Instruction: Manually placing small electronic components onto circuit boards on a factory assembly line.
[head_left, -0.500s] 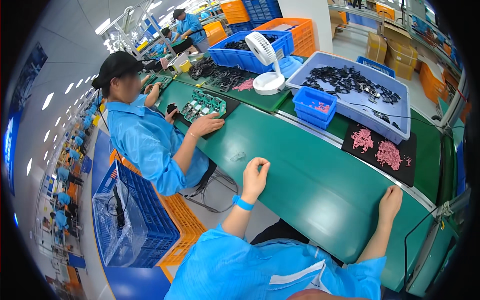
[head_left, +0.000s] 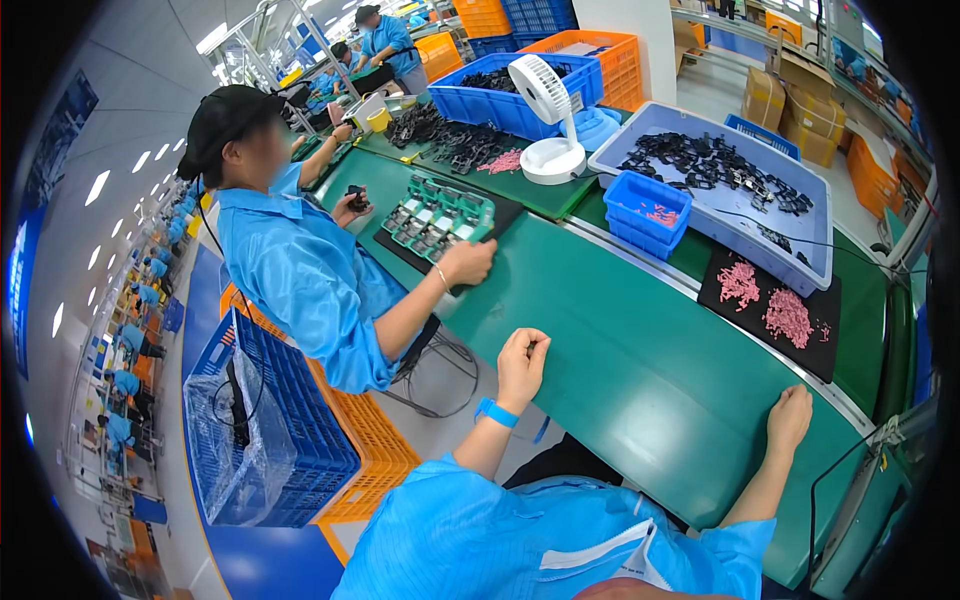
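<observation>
My left hand [head_left: 523, 367], with a blue band at its wrist, hovers over the near edge of the green work surface [head_left: 640, 370]. Its fingers are curled, thumb against fingertips; anything inside is too small to make out. Further right, my right hand [head_left: 789, 418] is also closed near the surface, its finger contents hidden. Beyond my left hand, a co-worker's hand [head_left: 468, 263] grips the near end of a green tray [head_left: 440, 217] with several compartments of pale and metallic parts. That tray is tilted over a black mat [head_left: 395, 248]. The co-worker's other hand [head_left: 350, 206] holds a small black part.
Pink pieces [head_left: 788, 318] lie in two piles on a black mat [head_left: 722, 290]. Behind them stand a small blue bin [head_left: 645, 225] and a large grey-blue tub [head_left: 815, 235] of black parts. A white fan [head_left: 553, 160] stands left of these. Stacked blue crates [head_left: 300, 450] are beside the co-worker.
The co-worker's hand has shifted the green tray toward me and to the right, tilting it off the mat. My left hand has moved slightly right and down. My right hand has barely moved.
</observation>
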